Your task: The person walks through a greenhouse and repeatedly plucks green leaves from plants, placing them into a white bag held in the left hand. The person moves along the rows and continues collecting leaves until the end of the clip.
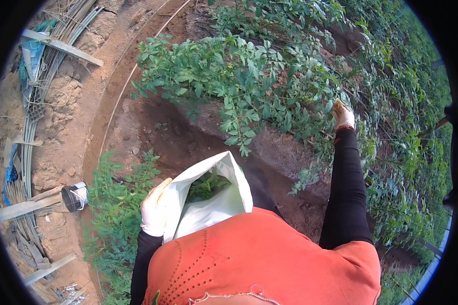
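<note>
My left hand (pixel 154 209), in a pale glove stained yellowish at the fingers, grips the side of a white sack (pixel 208 213). The sack's mouth gapes towards me at my waist, and picked green leaves or shoots (pixel 208 185) lie inside. My right hand (pixel 342 114), also gloved, is stretched far out to the right among tomato plants (pixel 244 68). Its fingers are close together against the foliage; whether they pinch a stem cannot be made out.
Dark soil (pixel 168 141) runs between the plant rows. More tomato plants (pixel 118 213) grow close on my left. Beyond a curved pale line (pixel 116 95) on the ground lie a black bucket (pixel 73 198), bundled poles (pixel 27 156) and a wooden board (pixel 63 47).
</note>
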